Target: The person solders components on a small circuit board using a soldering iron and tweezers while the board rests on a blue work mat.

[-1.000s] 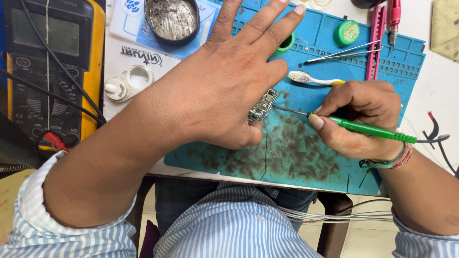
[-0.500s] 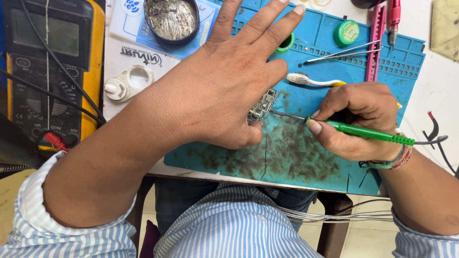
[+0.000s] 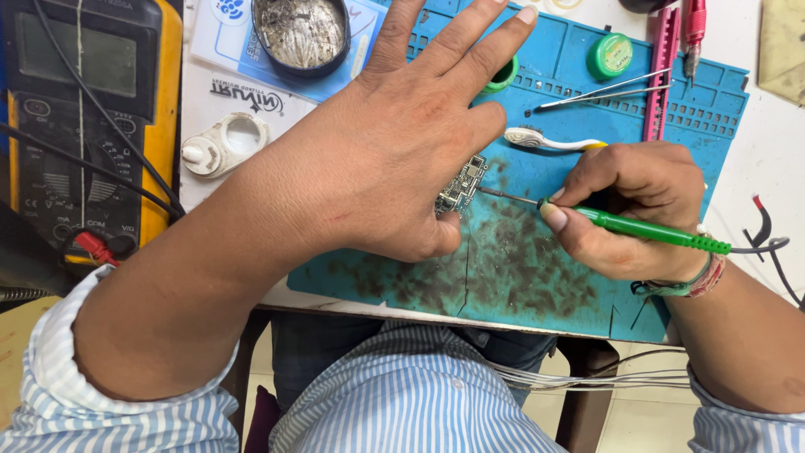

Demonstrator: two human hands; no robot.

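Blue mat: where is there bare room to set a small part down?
The blue mat is bare, though stained, along its near edge, between the left hand and the right hand. The far edge is crowded: toothbrush, tweezers, green pot.

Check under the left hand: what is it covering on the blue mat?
Under the left hand a small circuit board pokes out on the blue mat, its edge met by the green probe. The rest of the board is hidden.
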